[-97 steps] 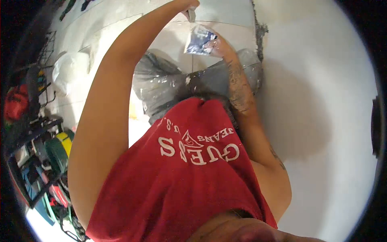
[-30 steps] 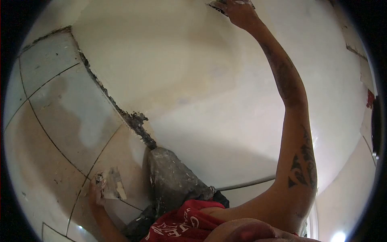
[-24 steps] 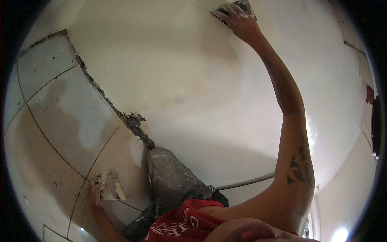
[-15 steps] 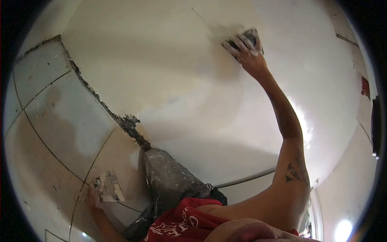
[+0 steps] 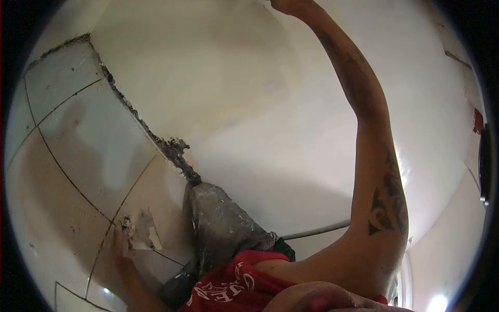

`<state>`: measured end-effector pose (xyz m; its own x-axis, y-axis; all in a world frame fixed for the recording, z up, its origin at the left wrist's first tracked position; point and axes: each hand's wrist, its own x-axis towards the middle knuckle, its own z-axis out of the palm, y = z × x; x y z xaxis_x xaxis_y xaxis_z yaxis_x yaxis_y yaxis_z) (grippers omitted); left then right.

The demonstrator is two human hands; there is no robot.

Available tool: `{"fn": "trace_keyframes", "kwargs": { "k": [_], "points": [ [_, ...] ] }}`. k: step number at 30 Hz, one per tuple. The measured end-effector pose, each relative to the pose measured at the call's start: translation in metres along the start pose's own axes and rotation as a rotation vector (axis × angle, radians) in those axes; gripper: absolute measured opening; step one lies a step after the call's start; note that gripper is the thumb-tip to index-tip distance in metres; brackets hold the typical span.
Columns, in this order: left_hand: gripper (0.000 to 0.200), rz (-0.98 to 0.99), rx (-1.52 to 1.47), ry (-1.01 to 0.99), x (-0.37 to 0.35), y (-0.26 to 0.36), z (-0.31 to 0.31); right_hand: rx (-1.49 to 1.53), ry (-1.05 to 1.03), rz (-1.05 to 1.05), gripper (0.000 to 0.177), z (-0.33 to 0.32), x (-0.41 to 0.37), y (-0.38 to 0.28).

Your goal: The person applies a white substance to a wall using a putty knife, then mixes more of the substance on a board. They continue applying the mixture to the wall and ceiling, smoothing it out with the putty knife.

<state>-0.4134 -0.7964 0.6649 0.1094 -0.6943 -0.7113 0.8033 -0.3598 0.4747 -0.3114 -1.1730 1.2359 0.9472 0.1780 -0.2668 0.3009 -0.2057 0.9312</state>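
At the lower left, my left hand [image 5: 120, 244] grips a small flat plate [image 5: 152, 236] smeared with white and grey paste; it is above the tiled surface [image 5: 67, 208]. At the top edge, my right hand [image 5: 289, 6] is raised by the smooth pale wall [image 5: 244, 93]. Its fingers are mostly cut off by the frame, so what it holds is not clear. A tattooed forearm and upper arm run down from it on the right.
A rough dark gap [image 5: 130, 112] runs between the tiles and the wall. My paste-spotted grey trousers [image 5: 218, 218] and red shirt [image 5: 244, 275] fill the bottom middle. A dark rod-like edge [image 5: 317, 229] lies beside them. Bright light [image 5: 438, 303] shows at lower right.
My right hand, which held a dark flat pad on the wall, has moved up and left, mostly out of view. My left hand stays about where it was, still with the plate.
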Motion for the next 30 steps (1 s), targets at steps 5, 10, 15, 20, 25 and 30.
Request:
{"fn": "trace_keyframes", "kwargs": {
  "k": [5,10,15,20,25,30],
  "points": [
    [0.049,0.190,-0.122,-0.096,-0.016,0.016,0.014,-0.082,-0.293,0.037,0.028,0.020,0.002,0.002],
    [0.050,0.243,0.027,-0.055,-0.007,0.012,0.016,-0.127,-0.027,-0.065,0.028,0.019,-0.030,-0.009],
    [0.051,0.181,0.063,-0.018,-0.005,0.007,0.016,-0.111,-0.026,-0.056,0.029,0.003,-0.068,-0.017],
    [0.052,0.179,0.097,-0.010,-0.021,0.012,0.021,-0.136,-0.308,0.056,0.047,-0.028,-0.117,-0.040],
    [0.049,0.163,-0.075,-0.096,-0.020,0.002,0.022,-0.070,-0.282,0.087,0.049,-0.038,-0.179,-0.045],
    [0.040,0.233,-0.263,-0.042,-0.029,-0.017,0.031,-0.060,-0.293,0.125,0.049,-0.050,-0.250,-0.067]
  ]
}}
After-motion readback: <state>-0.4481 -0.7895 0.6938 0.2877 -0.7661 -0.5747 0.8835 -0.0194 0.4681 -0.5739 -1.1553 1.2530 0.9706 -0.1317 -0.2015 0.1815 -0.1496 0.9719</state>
